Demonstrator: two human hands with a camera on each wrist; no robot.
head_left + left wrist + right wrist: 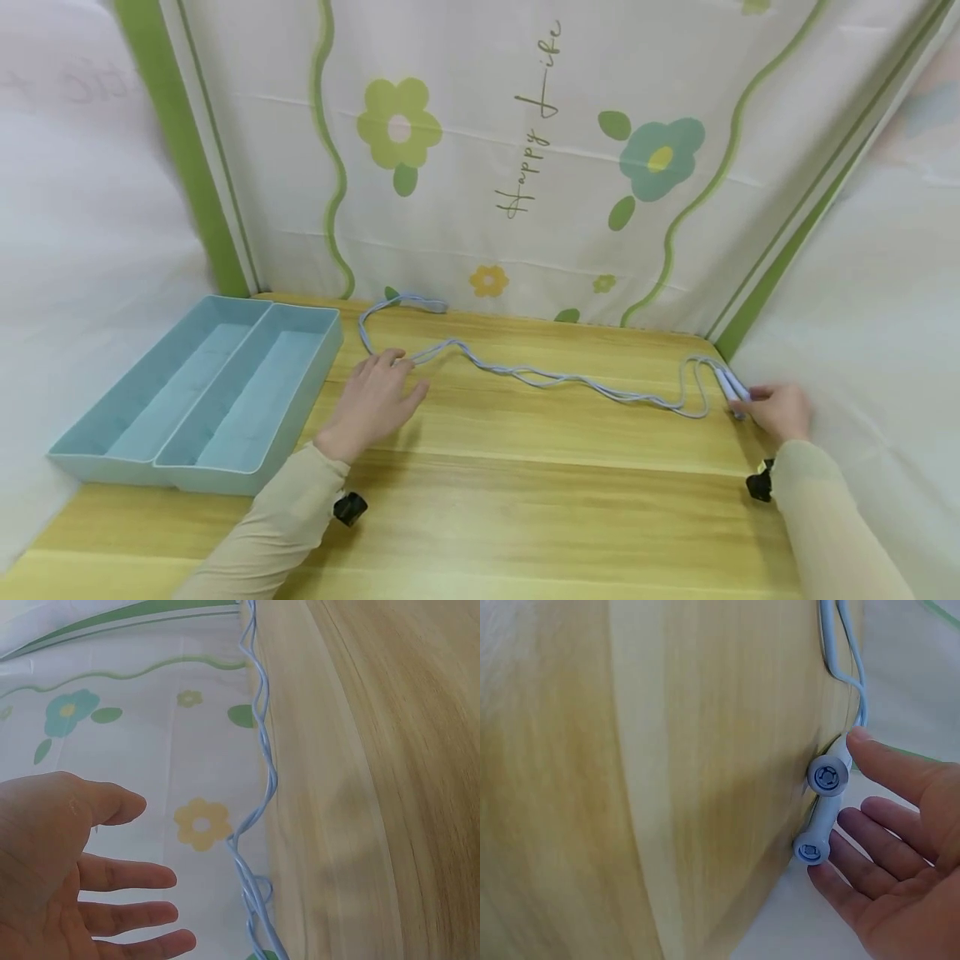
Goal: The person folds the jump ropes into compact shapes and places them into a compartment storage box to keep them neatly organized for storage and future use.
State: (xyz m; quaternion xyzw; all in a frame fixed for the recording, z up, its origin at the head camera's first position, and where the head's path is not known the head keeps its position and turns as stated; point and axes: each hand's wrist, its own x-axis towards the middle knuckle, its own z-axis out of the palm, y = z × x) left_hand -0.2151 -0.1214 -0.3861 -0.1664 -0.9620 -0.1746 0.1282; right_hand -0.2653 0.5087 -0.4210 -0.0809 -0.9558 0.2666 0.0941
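Note:
A light blue jump rope stretches across the wooden table, its doubled cord loosely twisted. Its two handles lie side by side at the table's right edge. My right hand is at these handles, thumb tip against one and the loosely extended fingers right beside the other. Over the cord's left part hovers my left hand, with spread fingers and nothing in them. In the left wrist view the cord runs past, apart from the fingertips.
Two pale blue trays stand side by side on the left of the table. A flower-printed white curtain hangs along the back edge, and white fabric closes off both sides.

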